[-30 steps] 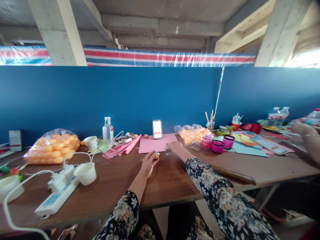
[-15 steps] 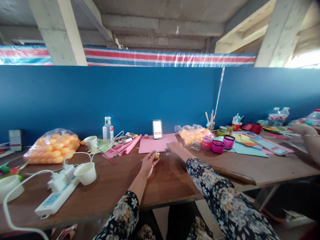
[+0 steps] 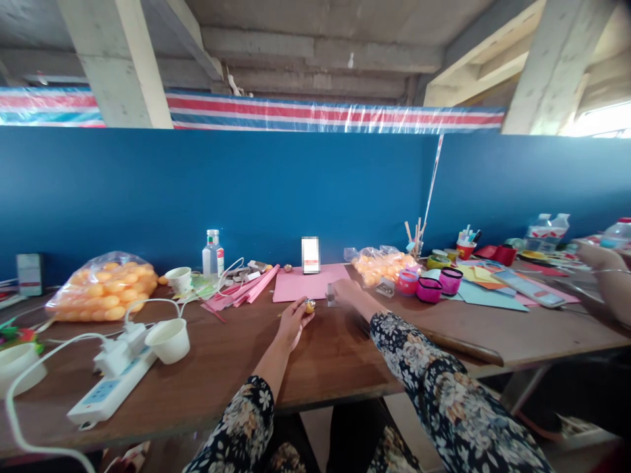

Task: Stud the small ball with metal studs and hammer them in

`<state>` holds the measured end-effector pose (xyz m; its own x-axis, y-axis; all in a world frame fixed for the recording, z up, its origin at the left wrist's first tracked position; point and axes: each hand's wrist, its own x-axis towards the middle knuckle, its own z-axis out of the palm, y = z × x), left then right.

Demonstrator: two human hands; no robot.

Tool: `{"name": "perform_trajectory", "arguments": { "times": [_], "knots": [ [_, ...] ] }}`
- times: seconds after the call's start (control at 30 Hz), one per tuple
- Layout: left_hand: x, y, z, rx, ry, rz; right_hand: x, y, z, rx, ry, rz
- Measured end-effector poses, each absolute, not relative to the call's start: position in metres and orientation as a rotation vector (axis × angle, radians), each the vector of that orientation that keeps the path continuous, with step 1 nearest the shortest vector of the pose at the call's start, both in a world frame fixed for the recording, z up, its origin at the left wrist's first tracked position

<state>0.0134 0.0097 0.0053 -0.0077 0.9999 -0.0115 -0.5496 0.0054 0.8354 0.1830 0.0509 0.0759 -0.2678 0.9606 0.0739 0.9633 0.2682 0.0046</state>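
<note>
My left hand (image 3: 296, 320) is closed around a small shiny gold ball (image 3: 309, 306) just in front of the pink paper (image 3: 286, 289). To its right, my right hand (image 3: 346, 292) reaches over the paper's front right corner with its fingers curled. At those fingertips is a small clear, greyish piece (image 3: 330, 295); its kind is too unclear to name. A second gold ball (image 3: 288, 268) lies by the paper's back left corner. Behind the paper stands an upright phone-like slab (image 3: 310, 255) with a blurred screen.
Bags of orange balls (image 3: 111, 289) stand left and right. Pink strips (image 3: 251, 289), a power strip (image 3: 113, 387) with white cables, and paper cups (image 3: 168, 341) lie left. Pink tape-like rings (image 3: 429, 290), coloured sheets (image 3: 493, 297) and another person's hand (image 3: 608, 269) are right.
My right hand and forearm have shifted very slightly to the right. The left hand keeps its hold on the gold ball in the same place.
</note>
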Motion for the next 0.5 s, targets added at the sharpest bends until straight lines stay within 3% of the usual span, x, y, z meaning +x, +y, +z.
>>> {"name": "perform_trajectory", "arguments": {
  "times": [0.5],
  "knots": [
    [0.013, 0.009, 0.006, 0.753, 0.786, 1.428, 0.186, 0.064, 0.065, -1.903, -2.453, 0.01]
  ]
}}
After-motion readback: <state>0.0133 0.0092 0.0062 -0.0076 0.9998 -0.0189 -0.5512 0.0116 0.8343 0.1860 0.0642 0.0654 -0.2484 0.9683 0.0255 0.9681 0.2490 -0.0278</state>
